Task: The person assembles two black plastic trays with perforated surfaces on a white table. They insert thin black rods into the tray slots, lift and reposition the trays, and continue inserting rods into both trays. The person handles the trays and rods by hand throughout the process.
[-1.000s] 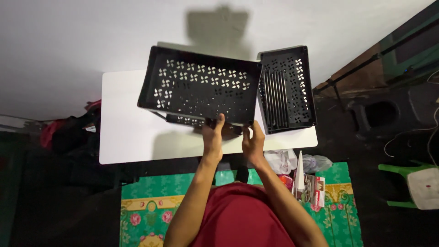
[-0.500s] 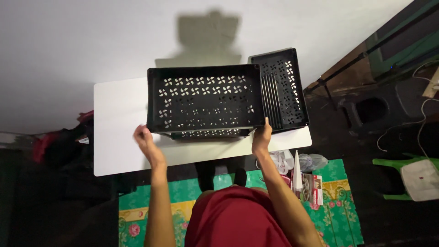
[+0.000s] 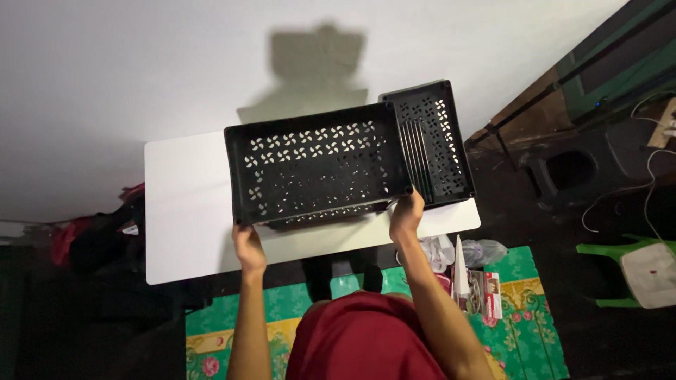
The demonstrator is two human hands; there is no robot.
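Note:
A large black perforated plastic crate [image 3: 317, 165] is held level above a white table [image 3: 183, 211], its open side toward me. My left hand [image 3: 248, 246] grips its near left corner. My right hand [image 3: 407, 214] grips its near right corner. A second, narrower black perforated crate [image 3: 436, 141] lies on the table's right end, just behind and beside the large one.
A white wall rises behind the table. A green patterned mat [image 3: 521, 317] covers the floor under me, with plastic bags and small boxes [image 3: 465, 271] on it. A green plastic chair [image 3: 644, 271] stands at the right. Dark clothes [image 3: 98, 239] are piled at the left.
My hands have spread from the middle of the crate's near edge to its two near corners. The crate has turned from tilted to level and square to me.

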